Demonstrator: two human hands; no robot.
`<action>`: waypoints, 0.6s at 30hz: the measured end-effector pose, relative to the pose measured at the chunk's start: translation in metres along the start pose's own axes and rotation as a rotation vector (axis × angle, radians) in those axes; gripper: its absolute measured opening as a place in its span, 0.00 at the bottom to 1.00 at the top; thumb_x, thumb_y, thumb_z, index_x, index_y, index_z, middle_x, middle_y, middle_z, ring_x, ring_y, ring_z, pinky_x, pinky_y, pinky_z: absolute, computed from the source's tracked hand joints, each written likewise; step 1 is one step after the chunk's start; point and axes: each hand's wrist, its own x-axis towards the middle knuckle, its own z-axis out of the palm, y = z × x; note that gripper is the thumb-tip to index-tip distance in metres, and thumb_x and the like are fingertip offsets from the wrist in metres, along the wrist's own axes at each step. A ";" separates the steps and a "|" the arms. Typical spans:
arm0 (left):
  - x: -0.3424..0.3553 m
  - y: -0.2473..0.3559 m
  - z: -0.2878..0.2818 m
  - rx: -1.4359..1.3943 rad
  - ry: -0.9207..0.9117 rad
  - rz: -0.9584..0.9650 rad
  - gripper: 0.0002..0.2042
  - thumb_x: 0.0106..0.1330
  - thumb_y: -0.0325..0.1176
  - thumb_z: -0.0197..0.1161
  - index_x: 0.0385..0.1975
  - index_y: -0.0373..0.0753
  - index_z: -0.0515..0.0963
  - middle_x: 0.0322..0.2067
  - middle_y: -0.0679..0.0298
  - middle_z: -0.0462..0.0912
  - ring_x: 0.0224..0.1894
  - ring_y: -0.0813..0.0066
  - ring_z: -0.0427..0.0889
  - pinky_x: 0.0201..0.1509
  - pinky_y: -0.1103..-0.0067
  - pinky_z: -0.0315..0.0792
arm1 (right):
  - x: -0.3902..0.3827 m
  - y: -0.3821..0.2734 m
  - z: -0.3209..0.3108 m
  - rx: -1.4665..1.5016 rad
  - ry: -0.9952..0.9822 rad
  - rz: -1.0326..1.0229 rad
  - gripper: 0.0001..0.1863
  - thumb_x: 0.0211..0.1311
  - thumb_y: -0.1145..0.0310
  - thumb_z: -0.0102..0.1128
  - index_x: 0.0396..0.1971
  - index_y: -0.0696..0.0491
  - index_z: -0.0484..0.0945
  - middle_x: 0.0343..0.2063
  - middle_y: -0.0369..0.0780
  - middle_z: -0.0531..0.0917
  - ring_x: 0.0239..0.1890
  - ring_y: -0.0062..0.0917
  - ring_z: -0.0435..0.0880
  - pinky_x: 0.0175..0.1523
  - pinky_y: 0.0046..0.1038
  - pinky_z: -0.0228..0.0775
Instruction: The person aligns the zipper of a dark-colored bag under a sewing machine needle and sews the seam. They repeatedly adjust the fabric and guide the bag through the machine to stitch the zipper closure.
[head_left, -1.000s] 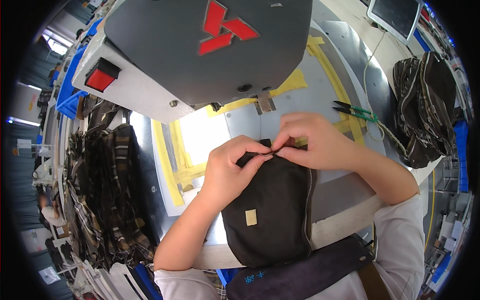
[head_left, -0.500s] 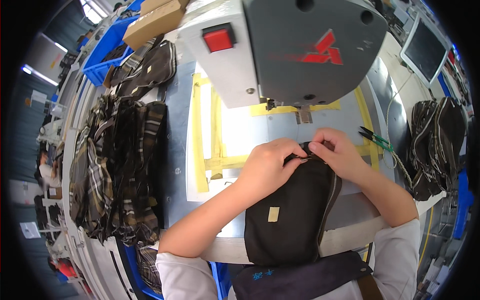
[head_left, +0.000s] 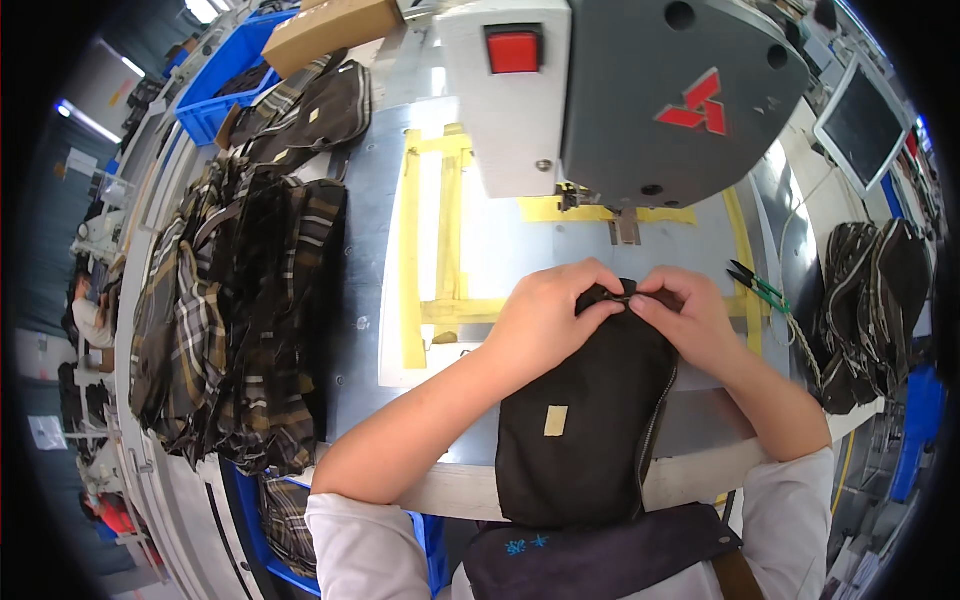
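— Hands counted?
— Two: left hand point(head_left: 548, 314), right hand point(head_left: 694, 316), fingertips pinched closed on the top of one dark-brown zippered cloth pouch point(head_left: 598, 455).
— Position?
— Across the pale table edge point(head_left: 452, 494), before one grey machine head point(head_left: 665, 105).

Sewing workshop — grey-white machine point(head_left: 640, 120), plaid fabric pile point(head_left: 190, 330), blue crate point(head_left: 202, 124).

Metal tabletop point(head_left: 365, 300) under left hand point(head_left: 546, 312) and right hand point(head_left: 695, 315); pale front edge point(head_left: 700, 473) on near side of hands; ahead of hands, pale sheet point(head_left: 500, 260) with yellow tape strips point(head_left: 412, 250); from hands back over front edge, dark zipped pouch point(head_left: 590, 455); just right of right hand, green-handled snips point(head_left: 768, 290), braided cord point(head_left: 805, 350) beside them; farther right, stack of dark zipped pieces point(head_left: 878, 310); well left of left hand, heap of plaid cloth point(head_left: 265, 350) along table's left side.
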 end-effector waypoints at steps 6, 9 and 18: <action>-0.001 -0.007 0.002 0.284 0.148 0.442 0.09 0.49 0.20 0.70 0.26 0.38 0.77 0.42 0.63 0.81 0.36 0.65 0.83 0.36 0.77 0.79 | 0.008 -0.003 -0.003 0.085 0.021 0.092 0.08 0.59 0.68 0.62 0.30 0.58 0.79 0.23 0.34 0.79 0.26 0.13 0.75 0.32 0.20 0.67; 0.002 -0.006 0.009 0.306 0.176 0.497 0.08 0.48 0.22 0.69 0.25 0.39 0.77 0.44 0.63 0.79 0.35 0.65 0.82 0.33 0.75 0.78 | 0.007 -0.005 -0.004 -0.070 0.024 0.061 0.07 0.58 0.69 0.62 0.30 0.58 0.79 0.22 0.36 0.80 0.26 0.16 0.76 0.33 0.22 0.68; 0.003 -0.006 0.009 -0.213 0.012 -0.214 0.11 0.59 0.26 0.67 0.40 0.36 0.77 0.37 0.62 0.83 0.35 0.76 0.80 0.40 0.80 0.75 | -0.001 -0.005 0.000 -0.032 0.012 -0.054 0.07 0.57 0.71 0.62 0.31 0.59 0.79 0.24 0.40 0.81 0.26 0.21 0.77 0.33 0.25 0.69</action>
